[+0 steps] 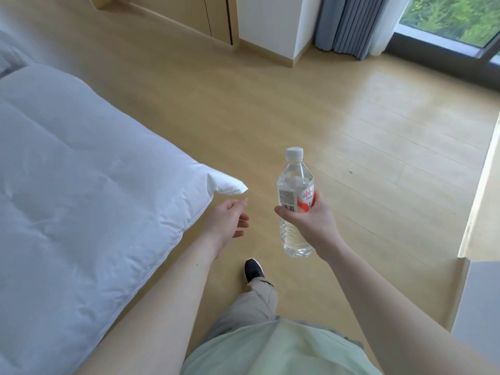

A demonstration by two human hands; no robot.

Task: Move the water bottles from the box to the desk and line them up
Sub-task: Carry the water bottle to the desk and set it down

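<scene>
- One water bottle (295, 201) is in view, upright and capped, carried in the air above the wooden floor (351, 125); no box shows.
- Right hand (305, 215) wraps thumb and fingers round the bottle's labelled middle, a full grasp rather than a pinch.
- Left hand (230, 220) hangs free beside the corner of the white duvet (81, 171), fingers loosely spread and holding nothing.
- At the right edge of view is a pale wooden surface (484, 207), possibly the desk; I cannot tell for sure.
- Risk, as I judge it: the bottle is smooth and seems full, so a slackened grasp mid-stride could let it slide down through the palm.
- Another risk: the forward shoe (253, 269) passes near the overhanging duvet corner, which could catch a step and jolt the carry.
</scene>
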